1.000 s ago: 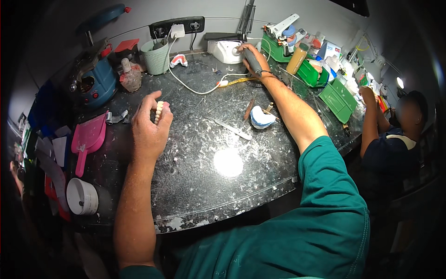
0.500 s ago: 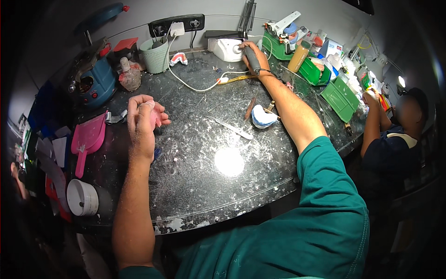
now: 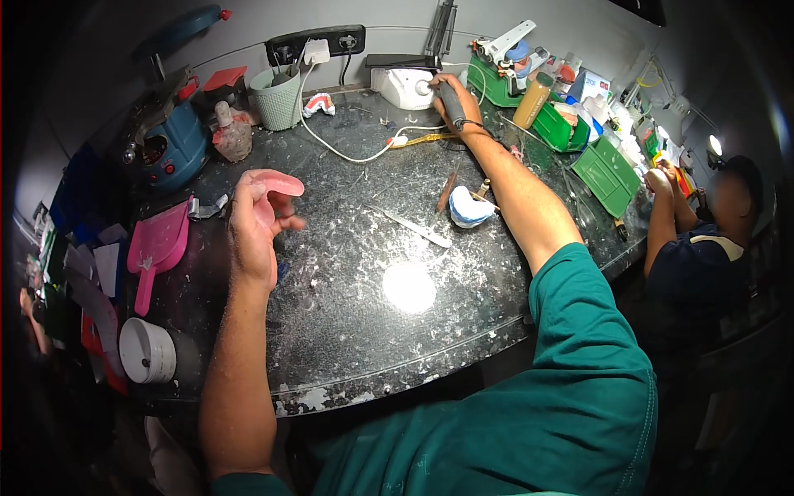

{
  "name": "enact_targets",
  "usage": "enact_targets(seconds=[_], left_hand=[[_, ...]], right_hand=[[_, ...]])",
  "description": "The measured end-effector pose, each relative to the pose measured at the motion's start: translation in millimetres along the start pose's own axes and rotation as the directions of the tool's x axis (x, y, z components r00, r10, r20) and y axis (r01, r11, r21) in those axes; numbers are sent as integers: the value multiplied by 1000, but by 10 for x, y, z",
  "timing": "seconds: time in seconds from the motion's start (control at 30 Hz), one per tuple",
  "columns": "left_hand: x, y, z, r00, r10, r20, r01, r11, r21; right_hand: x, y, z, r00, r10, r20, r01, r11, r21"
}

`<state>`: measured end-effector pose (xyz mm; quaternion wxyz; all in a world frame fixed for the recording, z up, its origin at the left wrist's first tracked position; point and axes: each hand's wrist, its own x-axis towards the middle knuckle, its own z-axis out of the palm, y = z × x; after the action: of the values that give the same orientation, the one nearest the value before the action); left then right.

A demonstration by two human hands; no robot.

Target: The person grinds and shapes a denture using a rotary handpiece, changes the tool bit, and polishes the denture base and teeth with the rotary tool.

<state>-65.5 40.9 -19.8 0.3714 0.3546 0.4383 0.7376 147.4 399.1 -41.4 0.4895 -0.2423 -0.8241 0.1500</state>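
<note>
A pink denture (image 3: 266,183) was gripped in the left hand (image 3: 255,227) above the bench's (image 3: 347,331) left side; a handpiece (image 3: 451,102) was clasped by the right hand (image 3: 460,106) at the back edge. Steadier support was advisable.

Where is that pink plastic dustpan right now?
In the head view, the pink plastic dustpan lies at the left side of the dark speckled worktop, left of the left hand, below the blue machine.

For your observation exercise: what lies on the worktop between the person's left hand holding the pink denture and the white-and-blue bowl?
In the head view, between the left hand with the pink denture and the bowl lies a flat metal blade on the dusty worktop.
</note>
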Motion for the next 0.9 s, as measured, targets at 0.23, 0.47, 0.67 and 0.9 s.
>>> enact_targets(seconds=[0.23,0.47,0.67,0.9], left_hand=[[-57,32,208,1000,13,9,-13,999,47],[-185,-74,289,998,71,-3,-71,997,20],[-372,-113,589,980,151,131,-147,988,-37],[-397,-144,649,961,246,122,-233,966,-111]], right_hand=[[143,32,-150,989,22,-146,-7,995,100],[-209,-1560,-262,978,-179,-104,206,891,405],[-1022,-2643,0,997,-70,15,54,871,489],[-1075,-2357,-19,975,-200,-97,221,816,534]])
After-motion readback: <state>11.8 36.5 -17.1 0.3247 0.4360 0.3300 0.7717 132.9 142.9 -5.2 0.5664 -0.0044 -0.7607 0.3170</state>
